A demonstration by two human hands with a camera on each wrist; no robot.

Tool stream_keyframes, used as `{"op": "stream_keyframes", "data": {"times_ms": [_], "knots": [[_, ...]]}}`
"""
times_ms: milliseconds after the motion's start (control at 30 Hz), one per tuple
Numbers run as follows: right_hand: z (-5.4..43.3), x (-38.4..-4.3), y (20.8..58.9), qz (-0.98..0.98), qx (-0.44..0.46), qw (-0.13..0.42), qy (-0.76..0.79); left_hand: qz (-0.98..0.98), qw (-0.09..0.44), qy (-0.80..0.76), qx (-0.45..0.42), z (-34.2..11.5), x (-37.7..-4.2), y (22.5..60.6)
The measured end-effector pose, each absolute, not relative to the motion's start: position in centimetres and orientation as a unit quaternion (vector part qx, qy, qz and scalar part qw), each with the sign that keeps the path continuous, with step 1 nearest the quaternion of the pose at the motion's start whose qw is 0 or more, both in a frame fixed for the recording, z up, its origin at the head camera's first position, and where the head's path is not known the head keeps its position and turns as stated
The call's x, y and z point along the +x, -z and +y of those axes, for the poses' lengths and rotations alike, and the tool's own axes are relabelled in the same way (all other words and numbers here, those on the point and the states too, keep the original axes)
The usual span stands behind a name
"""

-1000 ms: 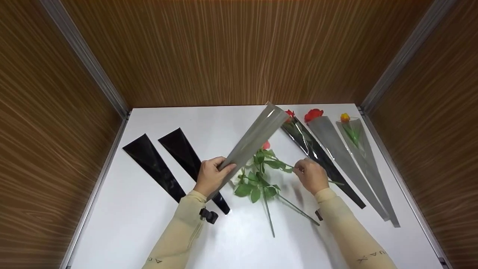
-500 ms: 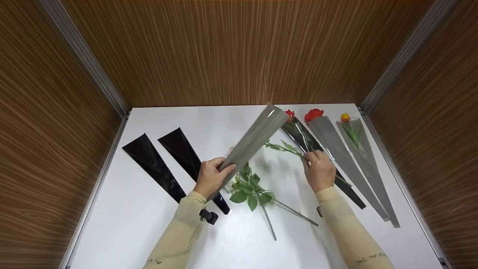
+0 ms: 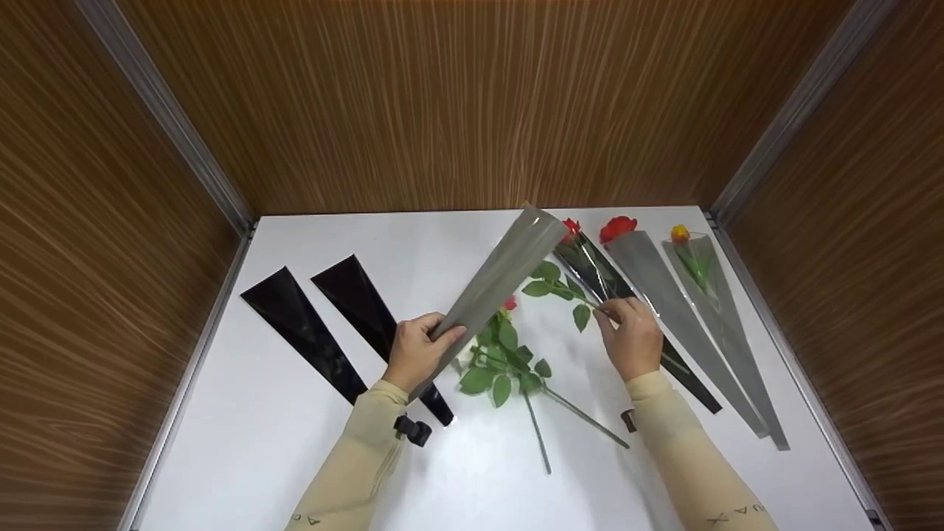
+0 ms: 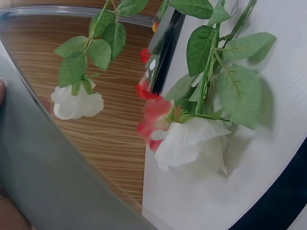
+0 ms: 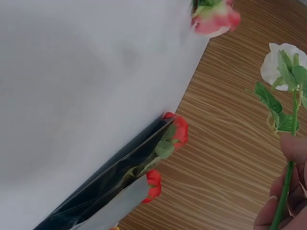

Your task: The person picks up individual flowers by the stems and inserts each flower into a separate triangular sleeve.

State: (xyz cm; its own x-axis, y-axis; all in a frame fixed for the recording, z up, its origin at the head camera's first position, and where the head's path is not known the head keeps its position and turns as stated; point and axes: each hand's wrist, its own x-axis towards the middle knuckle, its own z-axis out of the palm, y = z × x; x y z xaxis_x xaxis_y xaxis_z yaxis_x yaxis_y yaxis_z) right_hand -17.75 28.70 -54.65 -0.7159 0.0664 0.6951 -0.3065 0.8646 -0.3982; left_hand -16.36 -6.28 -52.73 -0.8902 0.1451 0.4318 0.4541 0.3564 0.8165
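My left hand grips the lower part of a grey translucent flower sleeve, tilted with its wide end up and to the right. My right hand pinches the green stem of a white rose, raised near the sleeve's wide end. In the head view the sleeve hides that bloom, and only its leaves show. On the table between my hands lie a second white rose and a pink-red rose, their leaves overlapping and stems pointing toward me.
Two black sleeves lie at the left of the white table. At the right, a black sleeve and a grey sleeve hold red flowers. Beside them a clear grey sleeve holds a yellow-orange tulip. Wood-grain walls enclose the table.
My right hand has moved slightly right and away from me, drawing the white rose apart from the two lying roses, which shifted a little. My left hand and its sleeve stay still.
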Motion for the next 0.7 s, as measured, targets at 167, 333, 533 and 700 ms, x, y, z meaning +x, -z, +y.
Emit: {"op": "stream_keyframes", "data": {"times_ms": [167,333,533,700], "knots": [[28.5,-17.7,54.2,-0.884,0.064,0.374,-0.272,-0.807,0.148,0.54,-0.186,-6.3,-16.3,52.6],[28.4,-17.6,53.6,-0.875,0.052,0.367,-0.312,-0.801,0.149,0.548,-0.192,-6.2,-16.2,52.6],[28.5,-17.6,52.9,-0.865,0.033,0.349,-0.357,-0.797,0.152,0.55,-0.2,-6.1,-16.2,52.7],[28.4,-17.3,52.5,-0.857,0.019,0.328,-0.397,-0.799,0.15,0.548,-0.197,-6.0,-16.2,52.8]]}}
